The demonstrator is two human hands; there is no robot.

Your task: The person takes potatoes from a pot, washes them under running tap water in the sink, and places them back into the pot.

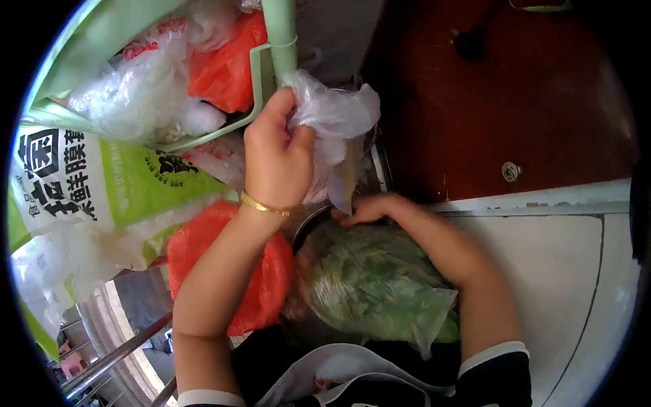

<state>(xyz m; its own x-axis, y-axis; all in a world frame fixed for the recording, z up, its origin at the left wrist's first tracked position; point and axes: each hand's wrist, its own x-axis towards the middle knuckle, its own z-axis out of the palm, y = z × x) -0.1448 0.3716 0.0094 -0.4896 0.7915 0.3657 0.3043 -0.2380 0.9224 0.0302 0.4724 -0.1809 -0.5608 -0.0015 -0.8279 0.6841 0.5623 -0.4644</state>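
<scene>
the left hand [281, 156] has thumb and fingers closed on a clear bag [339, 112], which spreads just beyond that grip. thin, limp and light, it likely slips easily, so a bunched edge seems the surest hold. the right hand [367, 209] curls nearby, its hold unclear, beside the greens bag [369, 275].

Light is uneven, dim upper right, and curved edges seem soft.
</scene>
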